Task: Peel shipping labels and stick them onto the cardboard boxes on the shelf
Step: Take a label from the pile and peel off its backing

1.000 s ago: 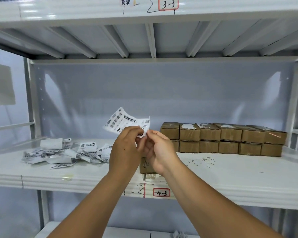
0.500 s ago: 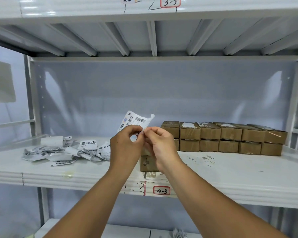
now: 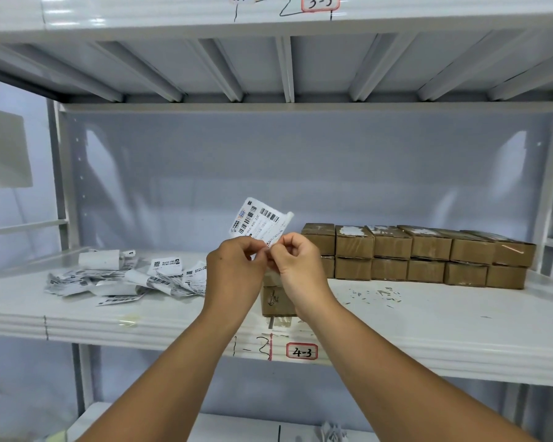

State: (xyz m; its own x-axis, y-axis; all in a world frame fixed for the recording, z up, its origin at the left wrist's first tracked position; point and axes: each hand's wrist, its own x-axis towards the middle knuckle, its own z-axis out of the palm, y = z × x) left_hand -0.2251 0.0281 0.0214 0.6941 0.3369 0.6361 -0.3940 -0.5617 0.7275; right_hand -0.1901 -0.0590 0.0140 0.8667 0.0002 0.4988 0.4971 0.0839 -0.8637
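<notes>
Glossy white shelf (image 3: 428,327): left hand (image 3: 233,272), right hand (image 3: 300,269) pinch curled label (image 3: 259,220) (barcoded paper).

2 bare forearms (image 3: 179,355), bare left grip (image 3: 233,272), bare right grip (image 3: 300,269)

Shipping label (image 3: 258,220) has swung from a leftward slant to near upright above left hand (image 3: 233,272) and right hand (image 3: 296,266); its upper corner now curls.
</notes>
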